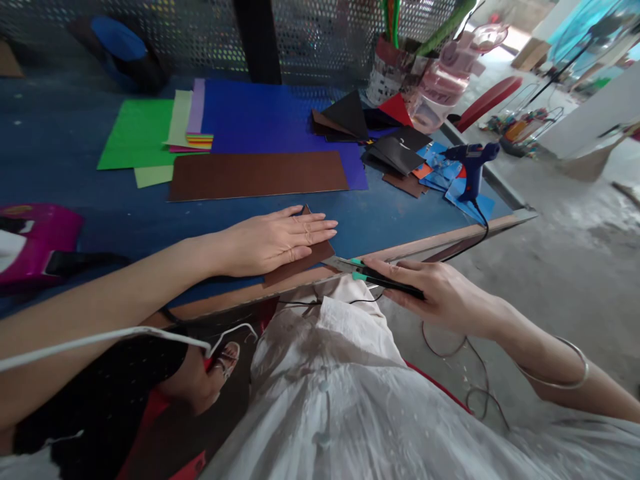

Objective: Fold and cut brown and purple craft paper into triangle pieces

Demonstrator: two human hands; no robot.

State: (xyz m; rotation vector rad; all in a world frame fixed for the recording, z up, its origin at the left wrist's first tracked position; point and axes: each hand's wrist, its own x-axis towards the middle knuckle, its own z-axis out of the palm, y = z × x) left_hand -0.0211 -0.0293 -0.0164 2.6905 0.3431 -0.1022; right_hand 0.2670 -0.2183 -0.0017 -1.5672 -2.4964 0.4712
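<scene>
My left hand (pixel 273 241) lies flat on a small brown piece of paper (pixel 295 267) near the table's front edge, fingers stretched out. Part of that piece is hidden under the palm, and a dark pointed corner shows above the fingers. My right hand (pixel 445 293) is wrapped round the black handles of a pair of scissors (pixel 373 275) with teal parts. Their metal blades point left and meet the right corner of the brown piece; whether they cut into it I cannot tell. Beyond my left hand lies a long brown paper strip (pixel 260 177).
Blue sheets (pixel 250 113), a green sheet (pixel 135 133) and black folded pieces (pixel 397 150) lie on the blue table (pixel 125 207). A blue glue gun (pixel 473 167) with a cord stands at the right edge. Behind is a pink bottle (pixel 443 87); a magenta object (pixel 55 240) sits left.
</scene>
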